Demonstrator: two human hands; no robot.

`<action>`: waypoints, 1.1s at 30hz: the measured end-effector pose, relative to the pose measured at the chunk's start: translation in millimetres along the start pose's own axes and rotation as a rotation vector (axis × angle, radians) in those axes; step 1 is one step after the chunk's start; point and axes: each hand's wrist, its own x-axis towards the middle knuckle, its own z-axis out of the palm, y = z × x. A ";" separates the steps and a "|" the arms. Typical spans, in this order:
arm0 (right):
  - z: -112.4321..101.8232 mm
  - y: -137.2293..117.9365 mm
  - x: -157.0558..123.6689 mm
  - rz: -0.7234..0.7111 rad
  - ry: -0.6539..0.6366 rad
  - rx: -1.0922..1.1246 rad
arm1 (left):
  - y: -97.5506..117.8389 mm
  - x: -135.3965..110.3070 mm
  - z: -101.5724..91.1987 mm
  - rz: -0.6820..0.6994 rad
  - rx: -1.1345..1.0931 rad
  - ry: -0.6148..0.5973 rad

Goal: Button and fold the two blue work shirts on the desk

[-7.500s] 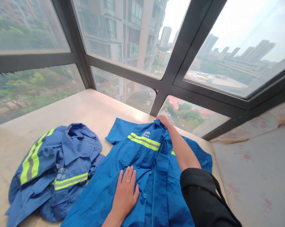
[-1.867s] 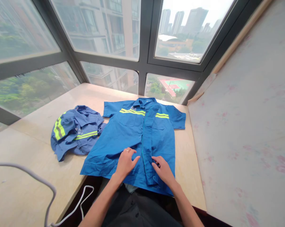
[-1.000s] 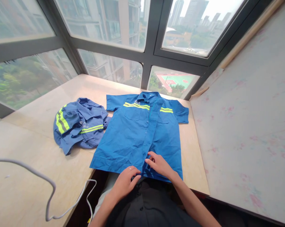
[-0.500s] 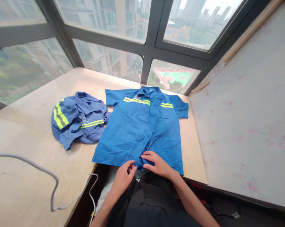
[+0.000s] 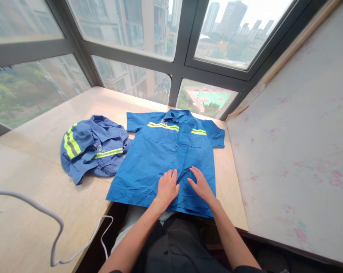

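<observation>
A blue short-sleeved work shirt (image 5: 154,159) lies spread front up, collar toward the window, with yellow-and-grey reflective bands across its chest. Its front edges overlap loosely along the button placket. My left hand (image 5: 168,186) rests on the lower front beside the placket, a ring on one finger, fingers stretched out over the cloth. To its right, my right hand (image 5: 200,184) is open over the other front panel, thumb apart from the fingers. Whether its fingertips touch the cloth is hard to tell.
A crumpled blue work jacket (image 5: 96,148) with reflective bands lies left of the shirt on the pale wooden ledge (image 5: 32,159). A grey-white cable (image 5: 59,223) loops at the front left. Windows (image 5: 131,30) stand behind, and a floral-papered wall (image 5: 288,151) bounds the right side.
Both hands have moved from the bottom hem up the shirt front. My right hand has also shifted right, away from the placket. The placket lies straighter, and the view has tilted slightly.
</observation>
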 end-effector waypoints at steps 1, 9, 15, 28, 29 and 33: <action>-3.1 7.0 -2.0 0.010 0.022 -0.023 | -1.4 6.5 -0.1 -0.012 -0.033 -0.014; -36.0 73.6 -12.9 0.094 0.122 -0.208 | -51.2 11.2 -6.0 -0.600 -1.110 -0.019; -49.9 72.4 6.9 0.147 0.098 -0.261 | -58.9 2.4 -5.7 -0.446 -0.867 -0.123; -79.1 92.7 55.8 0.556 0.035 0.094 | -43.9 29.5 -16.7 -0.533 -1.377 -0.259; -84.7 98.0 54.4 0.571 0.019 0.159 | -41.1 27.4 -17.2 -0.540 -1.430 -0.267; -99.9 112.5 41.9 0.602 0.092 0.140 | -30.0 15.5 -8.6 -0.592 -1.417 -0.354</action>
